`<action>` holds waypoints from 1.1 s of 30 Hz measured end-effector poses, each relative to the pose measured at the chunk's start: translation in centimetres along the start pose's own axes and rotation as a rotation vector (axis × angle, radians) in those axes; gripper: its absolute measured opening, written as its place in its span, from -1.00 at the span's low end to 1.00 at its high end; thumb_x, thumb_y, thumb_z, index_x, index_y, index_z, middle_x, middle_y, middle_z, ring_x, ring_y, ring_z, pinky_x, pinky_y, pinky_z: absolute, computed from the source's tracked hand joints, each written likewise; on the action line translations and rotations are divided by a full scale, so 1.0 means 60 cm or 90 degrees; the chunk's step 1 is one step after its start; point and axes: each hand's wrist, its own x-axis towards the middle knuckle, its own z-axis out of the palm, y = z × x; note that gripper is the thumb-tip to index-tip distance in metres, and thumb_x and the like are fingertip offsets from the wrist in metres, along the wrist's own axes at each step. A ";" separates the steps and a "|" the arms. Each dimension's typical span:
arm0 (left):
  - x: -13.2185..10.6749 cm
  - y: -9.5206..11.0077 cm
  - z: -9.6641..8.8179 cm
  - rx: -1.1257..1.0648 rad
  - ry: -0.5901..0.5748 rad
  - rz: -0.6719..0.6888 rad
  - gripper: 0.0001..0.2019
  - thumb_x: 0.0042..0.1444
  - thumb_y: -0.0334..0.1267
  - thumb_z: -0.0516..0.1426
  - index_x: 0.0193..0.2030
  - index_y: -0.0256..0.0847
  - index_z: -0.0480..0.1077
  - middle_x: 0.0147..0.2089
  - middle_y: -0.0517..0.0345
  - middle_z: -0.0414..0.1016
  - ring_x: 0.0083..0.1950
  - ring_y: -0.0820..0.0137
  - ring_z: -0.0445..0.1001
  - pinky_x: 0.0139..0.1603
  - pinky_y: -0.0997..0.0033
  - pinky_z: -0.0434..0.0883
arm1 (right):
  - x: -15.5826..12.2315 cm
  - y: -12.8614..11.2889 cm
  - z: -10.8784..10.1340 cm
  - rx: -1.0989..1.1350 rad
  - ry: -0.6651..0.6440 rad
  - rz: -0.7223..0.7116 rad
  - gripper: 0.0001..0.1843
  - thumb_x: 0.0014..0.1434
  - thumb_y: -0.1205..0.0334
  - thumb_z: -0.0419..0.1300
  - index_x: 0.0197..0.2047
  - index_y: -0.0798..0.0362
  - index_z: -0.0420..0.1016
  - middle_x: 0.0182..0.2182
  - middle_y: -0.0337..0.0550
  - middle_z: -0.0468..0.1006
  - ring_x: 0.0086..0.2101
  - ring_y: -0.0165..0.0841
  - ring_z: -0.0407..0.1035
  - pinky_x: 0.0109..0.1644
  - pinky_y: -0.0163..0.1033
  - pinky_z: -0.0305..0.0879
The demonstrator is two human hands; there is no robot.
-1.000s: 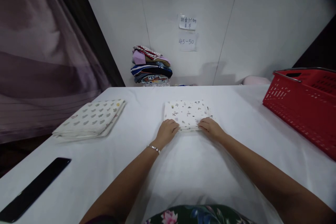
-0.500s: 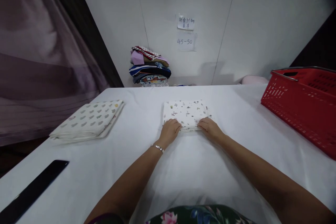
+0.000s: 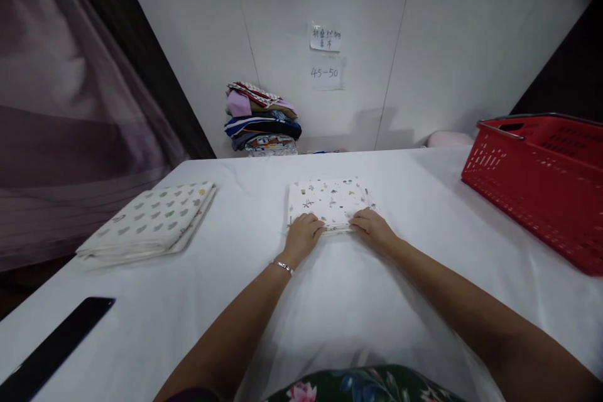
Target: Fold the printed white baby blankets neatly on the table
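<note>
A folded white cloth (image 3: 330, 196) with a small scattered print lies flat at the middle of the table. My left hand (image 3: 304, 232) grips its near left corner, fingers on top and the thumb at the front edge. On the near right corner my right hand (image 3: 371, 226) does the same, closed on the layered edge. The undersides of the fingers are hidden. A second folded cloth (image 3: 155, 220), white with rows of grey-green shapes, lies to the left, apart from both hands.
A red plastic basket (image 3: 532, 191) with a metal handle stands at the right. At the left front lies a flat black object (image 3: 61, 342). Behind the white-covered table (image 3: 235, 301) is a pile of folded fabrics (image 3: 264, 122). Paper notes (image 3: 326, 70) hang on the wall.
The view has shifted slightly, so everything sits a little further left. Both hands keep the same hold on the folded cloth, with no clear movement against it.
</note>
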 end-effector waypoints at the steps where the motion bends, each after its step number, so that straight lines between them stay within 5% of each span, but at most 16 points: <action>1: -0.001 -0.001 0.002 0.002 0.006 0.004 -0.77 0.22 -0.19 -0.01 -0.23 -0.11 0.47 -0.24 0.11 0.41 -0.17 0.34 0.28 -0.14 0.30 0.24 | -0.001 -0.001 -0.001 0.001 0.000 -0.004 -0.68 0.28 0.18 -0.05 -0.20 0.01 0.53 -0.25 -0.04 0.48 -0.24 -0.27 0.28 -0.15 -0.16 0.23; 15: 0.005 0.010 0.000 0.014 0.008 0.019 -0.78 0.23 -0.19 -0.01 -0.26 -0.13 0.45 -0.26 0.14 0.40 -0.19 0.37 0.28 -0.16 0.34 0.24 | 0.004 -0.002 -0.012 0.048 -0.022 0.017 -0.73 0.25 0.20 0.02 -0.16 -0.01 0.54 -0.26 -0.08 0.49 -0.23 -0.29 0.31 -0.16 -0.19 0.24; 24: 0.006 0.014 0.002 0.037 0.015 0.043 -0.83 0.21 -0.19 0.02 -0.22 -0.14 0.41 -0.26 0.15 0.37 -0.19 0.37 0.28 -0.16 0.34 0.24 | 0.006 0.004 -0.003 -0.013 0.016 -0.044 -0.72 0.26 0.29 -0.01 -0.29 0.05 0.53 -0.33 -0.08 0.50 -0.29 -0.30 0.30 -0.23 -0.23 0.23; 33: 0.009 0.015 0.008 0.104 0.009 0.076 -0.78 0.25 -0.24 -0.04 -0.25 -0.17 0.41 -0.27 0.13 0.40 -0.20 0.36 0.29 -0.18 0.33 0.24 | 0.000 0.009 0.005 -0.084 0.042 -0.094 -0.73 0.28 0.30 -0.02 -0.22 0.07 0.52 -0.29 -0.05 0.50 -0.28 -0.30 0.28 -0.19 -0.20 0.20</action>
